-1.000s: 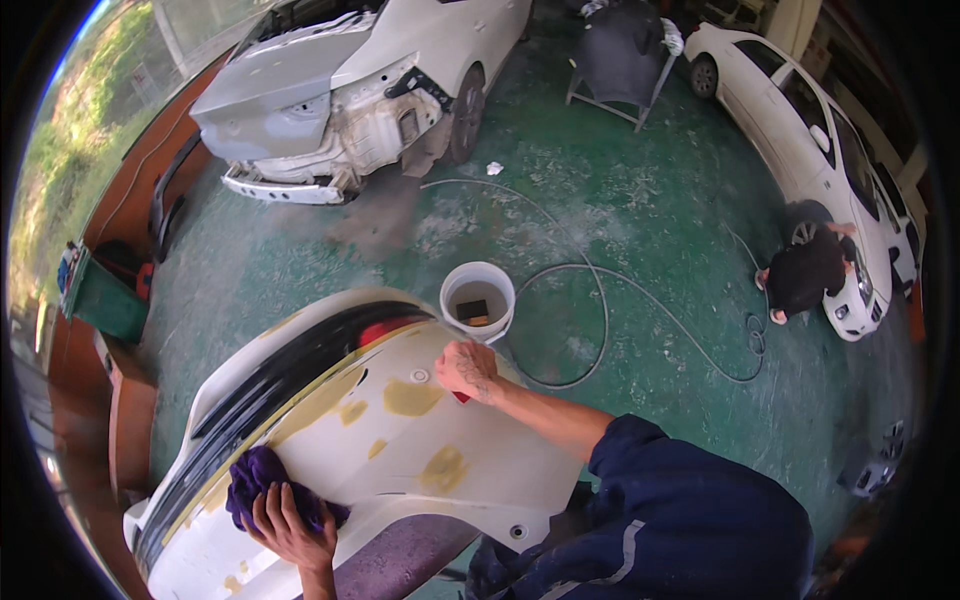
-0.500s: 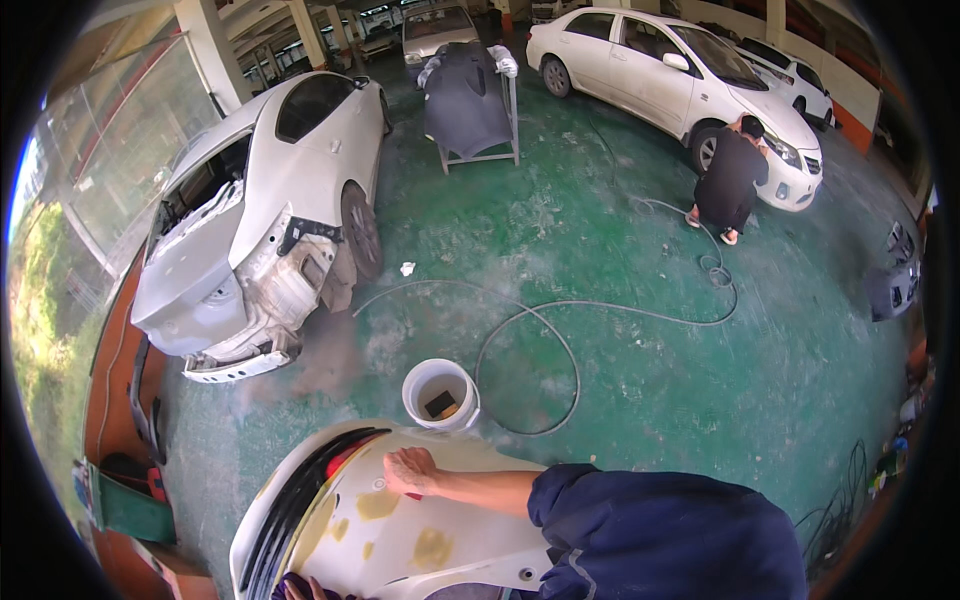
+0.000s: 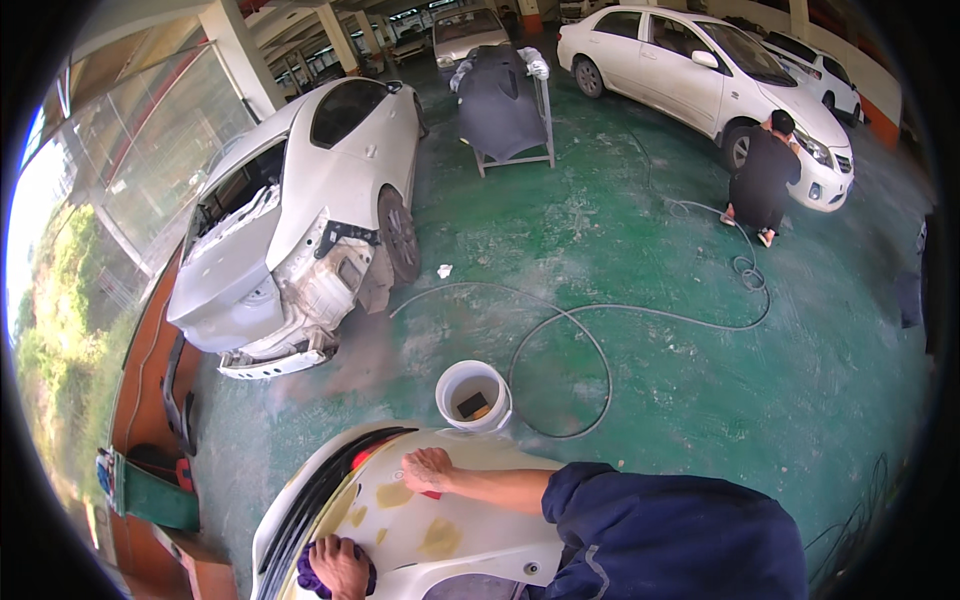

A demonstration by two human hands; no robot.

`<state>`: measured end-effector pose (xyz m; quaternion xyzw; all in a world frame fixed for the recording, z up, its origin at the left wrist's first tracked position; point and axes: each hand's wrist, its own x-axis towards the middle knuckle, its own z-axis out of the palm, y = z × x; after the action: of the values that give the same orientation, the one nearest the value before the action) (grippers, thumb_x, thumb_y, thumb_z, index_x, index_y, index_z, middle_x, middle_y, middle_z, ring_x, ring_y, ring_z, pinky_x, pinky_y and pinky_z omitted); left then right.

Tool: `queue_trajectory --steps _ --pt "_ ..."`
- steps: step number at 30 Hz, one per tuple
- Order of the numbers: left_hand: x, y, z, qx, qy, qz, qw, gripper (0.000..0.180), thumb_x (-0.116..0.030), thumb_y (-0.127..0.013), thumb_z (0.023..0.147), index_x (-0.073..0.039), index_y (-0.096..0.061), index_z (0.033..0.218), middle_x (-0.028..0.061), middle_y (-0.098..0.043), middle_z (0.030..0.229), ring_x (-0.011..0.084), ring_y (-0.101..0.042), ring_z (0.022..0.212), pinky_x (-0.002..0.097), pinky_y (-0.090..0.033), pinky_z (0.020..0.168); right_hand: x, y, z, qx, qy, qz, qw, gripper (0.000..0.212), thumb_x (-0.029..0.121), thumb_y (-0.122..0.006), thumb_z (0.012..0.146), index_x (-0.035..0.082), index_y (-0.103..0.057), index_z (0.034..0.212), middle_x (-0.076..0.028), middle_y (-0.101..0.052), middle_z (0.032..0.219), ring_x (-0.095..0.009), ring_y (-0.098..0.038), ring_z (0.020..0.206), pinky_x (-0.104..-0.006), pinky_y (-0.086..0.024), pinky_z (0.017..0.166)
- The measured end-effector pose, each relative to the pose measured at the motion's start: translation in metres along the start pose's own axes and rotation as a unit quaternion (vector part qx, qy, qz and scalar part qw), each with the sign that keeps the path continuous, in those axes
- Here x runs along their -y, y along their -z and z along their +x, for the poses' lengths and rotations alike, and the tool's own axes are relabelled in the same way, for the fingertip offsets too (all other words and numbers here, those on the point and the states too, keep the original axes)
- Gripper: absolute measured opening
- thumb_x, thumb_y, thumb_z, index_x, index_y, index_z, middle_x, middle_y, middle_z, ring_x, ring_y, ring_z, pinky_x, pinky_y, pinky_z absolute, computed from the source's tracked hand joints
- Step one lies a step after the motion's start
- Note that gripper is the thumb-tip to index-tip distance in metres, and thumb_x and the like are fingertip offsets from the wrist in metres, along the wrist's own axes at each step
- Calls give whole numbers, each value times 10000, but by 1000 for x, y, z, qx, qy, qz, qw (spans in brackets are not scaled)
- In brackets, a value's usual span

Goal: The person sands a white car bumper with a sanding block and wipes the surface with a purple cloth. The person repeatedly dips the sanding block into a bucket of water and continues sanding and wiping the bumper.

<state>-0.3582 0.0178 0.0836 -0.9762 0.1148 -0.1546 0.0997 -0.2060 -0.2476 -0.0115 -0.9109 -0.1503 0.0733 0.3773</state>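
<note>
Below me is a white car body panel (image 3: 480,517) with yellowish filler patches (image 3: 440,538) and a dark-trimmed edge at its left. My right hand (image 3: 428,470), at the end of a bare forearm and dark blue sleeve, is closed over the panel's upper part. A small red piece (image 3: 432,494) sticks out from under it; most of that piece is hidden, so its kind does not show. Lower left, my left hand (image 3: 342,568) grips a bunched purple cloth (image 3: 312,572) against the panel near the trim.
Just beyond the panel stands a white bucket (image 3: 473,372) with a dark block inside. A grey hose (image 3: 660,316) loops across the green floor. A partly stripped white car (image 3: 345,150) is left; a person (image 3: 765,180) crouches by another white car (image 3: 690,60). A dark panel rests on a stand (image 3: 548,125).
The view has swung slightly left, so the scene sits further right. My left hand with the purple cloth has come up into view on the panel. My right hand stays near the same spot.
</note>
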Motion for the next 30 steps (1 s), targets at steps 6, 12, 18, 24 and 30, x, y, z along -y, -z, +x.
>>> queue_trajectory --steps 6,12,18,24,30 --pt "-78 -7 79 27 -61 2 998 89 -202 -775 715 -122 -738 722 70 -734 840 302 -700 886 446 -517 826 29 -3 -18 23 27 2 999 230 210 -673 886 40 -828 878 -298 -793 925 -462 -807 882 -551 -637 791" --pt "-59 1 44 -51 -37 -4 998 119 -195 -776 701 -121 -710 766 80 -674 884 306 -643 896 447 -462 812 17 12 -15 27 17 -35 999 288 246 -659 937 20 -833 902 -294 -799 934 -452 -811 882 -552 -636 801" --pt "34 70 -86 -69 158 47 984 489 -156 -759 774 -96 -732 1258 161 -653 1243 396 -598 1133 552 -434 1077 11 16 11 55 18 -65 996 377 336 -631 989 33 -846 921 -262 -802 895 -456 -805 851 -568 -641 821" --pt "27 71 -124 -60 259 70 961 539 -333 -750 891 -92 -712 1372 191 -655 1407 402 -587 1315 560 -349 1198 -29 23 -9 42 169 -49 983 321 294 -738 1007 13 -642 1130 -269 -703 1333 -446 -649 1116 -558 -526 988" --pt "23 72 -129 -52 274 72 958 578 -376 -713 914 -122 -691 1432 168 -625 1472 397 -555 1375 567 -316 1238 -45 60 -38 72 300 30 951 568 55 -777 908 -50 -548 1418 -263 -638 1505 -450 -590 1214 -537 -464 1132"
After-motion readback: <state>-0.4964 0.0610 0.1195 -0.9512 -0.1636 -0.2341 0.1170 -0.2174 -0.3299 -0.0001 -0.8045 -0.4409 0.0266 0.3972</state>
